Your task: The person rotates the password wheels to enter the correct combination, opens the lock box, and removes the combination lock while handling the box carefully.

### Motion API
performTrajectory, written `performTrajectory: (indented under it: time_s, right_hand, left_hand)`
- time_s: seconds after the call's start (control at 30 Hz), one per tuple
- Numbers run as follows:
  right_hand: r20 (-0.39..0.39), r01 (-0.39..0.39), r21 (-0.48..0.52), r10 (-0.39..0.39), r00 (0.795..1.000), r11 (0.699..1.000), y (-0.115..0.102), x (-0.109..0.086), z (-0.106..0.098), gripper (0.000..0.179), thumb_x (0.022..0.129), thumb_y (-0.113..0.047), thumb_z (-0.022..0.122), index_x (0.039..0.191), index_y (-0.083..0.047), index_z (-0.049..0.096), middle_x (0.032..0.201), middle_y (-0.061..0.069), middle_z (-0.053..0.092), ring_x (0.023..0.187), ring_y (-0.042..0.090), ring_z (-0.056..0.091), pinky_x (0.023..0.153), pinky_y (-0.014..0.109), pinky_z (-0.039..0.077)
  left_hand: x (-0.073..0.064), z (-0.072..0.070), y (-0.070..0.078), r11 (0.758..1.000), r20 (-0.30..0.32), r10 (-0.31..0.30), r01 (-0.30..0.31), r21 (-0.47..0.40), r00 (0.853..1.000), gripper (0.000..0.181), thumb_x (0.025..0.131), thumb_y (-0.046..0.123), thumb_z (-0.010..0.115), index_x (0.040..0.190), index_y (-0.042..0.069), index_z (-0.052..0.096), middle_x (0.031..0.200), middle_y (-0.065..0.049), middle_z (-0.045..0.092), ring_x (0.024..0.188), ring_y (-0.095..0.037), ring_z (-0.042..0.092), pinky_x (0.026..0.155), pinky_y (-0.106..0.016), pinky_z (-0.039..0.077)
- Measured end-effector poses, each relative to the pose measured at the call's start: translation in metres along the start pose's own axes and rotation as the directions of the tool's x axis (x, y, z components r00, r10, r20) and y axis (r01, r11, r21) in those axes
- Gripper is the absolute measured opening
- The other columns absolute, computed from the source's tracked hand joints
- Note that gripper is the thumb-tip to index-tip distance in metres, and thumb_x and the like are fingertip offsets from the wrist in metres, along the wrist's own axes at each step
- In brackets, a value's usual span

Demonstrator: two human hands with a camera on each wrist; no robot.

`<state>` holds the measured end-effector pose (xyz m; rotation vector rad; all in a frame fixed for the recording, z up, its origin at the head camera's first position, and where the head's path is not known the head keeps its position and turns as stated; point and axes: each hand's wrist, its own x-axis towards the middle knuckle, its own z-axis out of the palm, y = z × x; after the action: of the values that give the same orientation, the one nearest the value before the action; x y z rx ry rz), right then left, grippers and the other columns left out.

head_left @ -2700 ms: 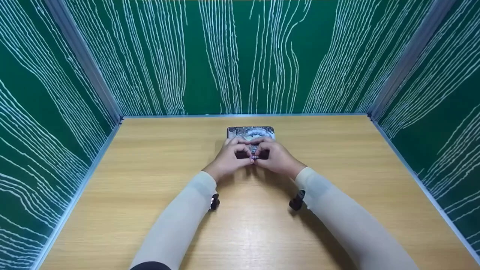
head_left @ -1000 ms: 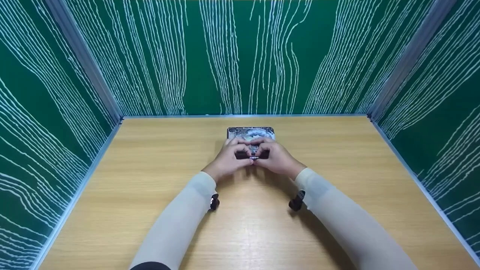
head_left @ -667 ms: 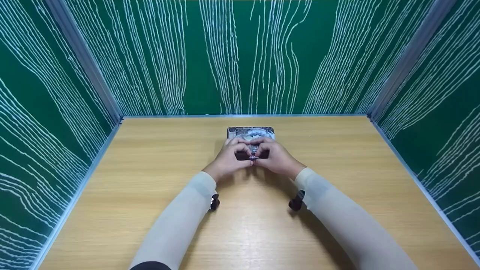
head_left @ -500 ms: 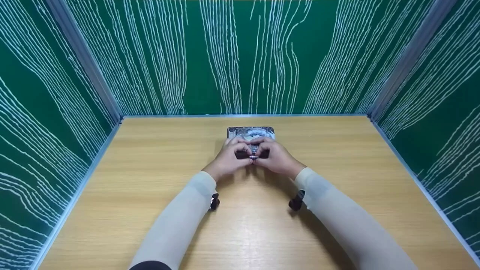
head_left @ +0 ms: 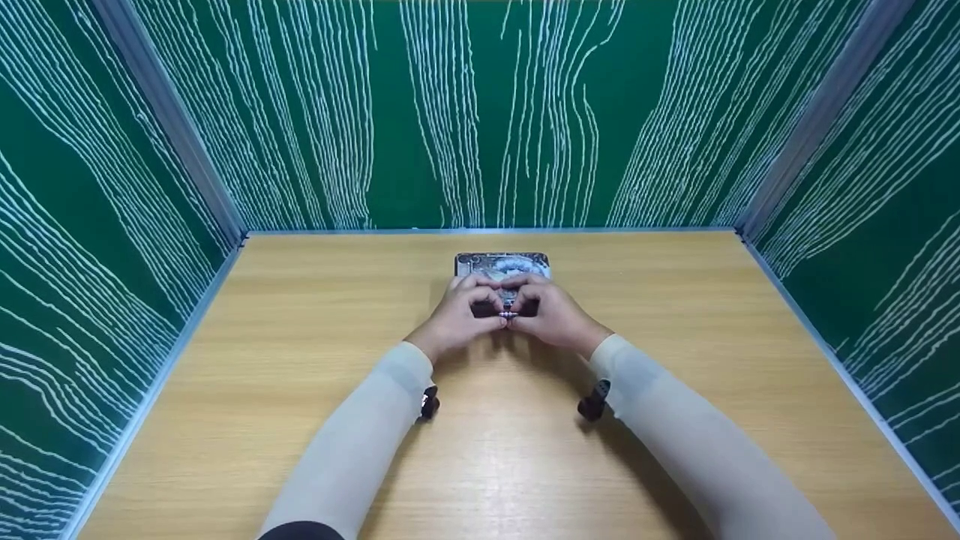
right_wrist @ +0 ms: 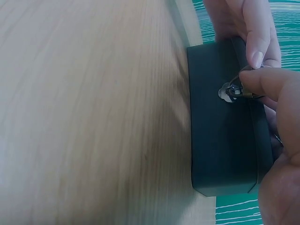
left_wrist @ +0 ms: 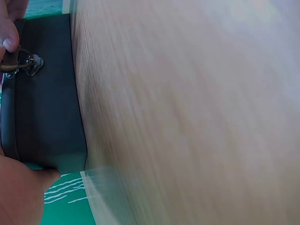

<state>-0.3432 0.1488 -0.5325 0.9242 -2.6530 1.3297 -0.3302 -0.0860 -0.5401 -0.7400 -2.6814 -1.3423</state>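
A dark box (right_wrist: 218,140) with a picture-printed lid (head_left: 517,264) stands toward the back of the table. On its front is a metal latch plate (right_wrist: 227,93), where a small padlock (head_left: 508,314) with a banded, dial-like row hangs. My left hand (head_left: 459,313) pinches the padlock from the left, its thumb low and fingers bent over the lid. Mirroring it, my right hand (head_left: 553,311) pinches from the right, thumb and finger at the lock. In the left wrist view the shackle (left_wrist: 10,68) shows near fingertips; the lock's body is partly hidden by fingers.
The wooden table (head_left: 495,450) spreads in front and to both sides. Green walls (head_left: 442,112) with white wavy lines enclose it at the back and sides, with metal posts (head_left: 176,120) in the corners. Each wrist wears a small dark camera (head_left: 592,401).
Both hands and the box keep their places. The padlock's banded row looks slightly different from frame to frame, with tiny shifts of the thumbs and fingertips around it.
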Motion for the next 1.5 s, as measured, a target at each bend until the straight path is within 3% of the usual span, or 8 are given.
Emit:
performTrajectory:
  time_s: [0.37, 0.5, 0.53, 0.63, 0.73, 0.77, 0.97, 1.5]
  right_hand:
    - [-0.008, 0.0, -0.003, 0.0, 1.0, 1.0, 0.0, 0.0, 0.0, 0.015, 0.092, -0.001, 0.091, 0.088, -0.008, 0.078, 0.152, 0.012, 0.072, 0.148, 0.037, 0.063, 0.13, 0.05, 0.047]
    - [-0.012, 0.005, -0.002, -0.005, 1.0, 1.0, 0.0, 0.001, 0.0, 0.017, 0.091, -0.002, 0.092, 0.087, -0.008, 0.077, 0.152, 0.011, 0.072, 0.149, 0.038, 0.062, 0.13, 0.05, 0.047]
    - [-0.012, 0.005, -0.003, -0.005, 1.0, 1.0, 0.0, 0.001, 0.001, 0.017, 0.091, -0.002, 0.092, 0.087, -0.008, 0.077, 0.152, 0.011, 0.072, 0.149, 0.038, 0.062, 0.129, 0.05, 0.047]
    - [-0.01, 0.008, -0.006, -0.008, 1.0, 1.0, 0.001, 0.001, 0.001, 0.017, 0.091, -0.002, 0.092, 0.088, -0.008, 0.077, 0.153, 0.011, 0.072, 0.149, 0.038, 0.062, 0.129, 0.05, 0.048]
    - [-0.008, 0.003, -0.006, -0.003, 1.0, 1.0, 0.001, 0.001, 0.001, 0.017, 0.091, -0.002, 0.092, 0.088, -0.008, 0.077, 0.153, 0.011, 0.072, 0.149, 0.038, 0.062, 0.13, 0.05, 0.047]
    - [-0.008, 0.001, -0.006, -0.001, 1.0, 1.0, 0.001, 0.001, 0.001, 0.017, 0.091, -0.002, 0.092, 0.088, -0.009, 0.077, 0.153, 0.011, 0.072, 0.149, 0.038, 0.062, 0.131, 0.05, 0.046]
    - [-0.008, 0.008, -0.006, -0.008, 1.0, 1.0, 0.002, 0.001, 0.001, 0.017, 0.091, -0.003, 0.093, 0.088, -0.01, 0.078, 0.153, 0.01, 0.072, 0.15, 0.037, 0.062, 0.133, 0.053, 0.044]
    - [-0.017, 0.02, -0.012, -0.02, 1.0, 1.0, 0.001, 0.0, 0.001, 0.017, 0.089, -0.001, 0.093, 0.086, -0.009, 0.078, 0.153, 0.013, 0.072, 0.149, 0.04, 0.063, 0.132, 0.05, 0.045]
  left_hand:
    - [0.001, 0.001, -0.001, 0.999, -0.011, 0.034, -0.034, 0.001, 0.999, 0.017, 0.094, 0.021, 0.091, 0.101, 0.011, 0.08, 0.152, -0.013, 0.065, 0.155, -0.04, 0.043, 0.136, -0.06, 0.031]
    - [0.001, 0.001, -0.004, 0.998, -0.019, 0.048, -0.049, -0.041, 0.999, 0.015, 0.095, 0.027, 0.091, 0.099, 0.016, 0.08, 0.151, -0.009, 0.066, 0.154, -0.039, 0.043, 0.136, -0.061, 0.03]
    - [0.005, 0.004, -0.017, 0.996, -0.026, 0.068, -0.07, -0.046, 0.997, 0.018, 0.095, 0.032, 0.092, 0.097, 0.019, 0.08, 0.15, -0.005, 0.067, 0.154, -0.036, 0.043, 0.137, -0.057, 0.03]
    - [0.005, 0.004, -0.019, 0.996, -0.035, 0.063, -0.065, -0.063, 0.997, 0.017, 0.095, 0.034, 0.093, 0.096, 0.023, 0.08, 0.149, -0.001, 0.067, 0.154, -0.033, 0.043, 0.137, -0.056, 0.029]
    - [0.004, 0.004, -0.018, 0.997, -0.032, 0.051, -0.053, -0.061, 0.998, 0.017, 0.095, 0.032, 0.093, 0.097, 0.02, 0.081, 0.152, -0.003, 0.066, 0.156, -0.034, 0.042, 0.138, -0.057, 0.027]
    - [0.001, 0.001, -0.005, 0.998, -0.026, 0.026, -0.027, -0.059, 0.999, 0.015, 0.095, 0.026, 0.092, 0.099, 0.017, 0.081, 0.153, -0.006, 0.066, 0.156, -0.037, 0.042, 0.138, -0.06, 0.027]
    - [-0.001, -0.001, 0.002, 1.0, -0.019, -0.004, 0.004, -0.026, 1.0, 0.022, 0.093, 0.022, 0.092, 0.11, 0.013, 0.08, 0.152, -0.008, 0.066, 0.156, -0.036, 0.043, 0.138, -0.059, 0.03]
    - [-0.001, 0.0, 0.003, 1.0, -0.022, 0.011, -0.011, -0.006, 1.0, 0.016, 0.095, 0.022, 0.091, 0.1, 0.011, 0.08, 0.153, -0.007, 0.066, 0.157, -0.035, 0.041, 0.139, -0.055, 0.027]
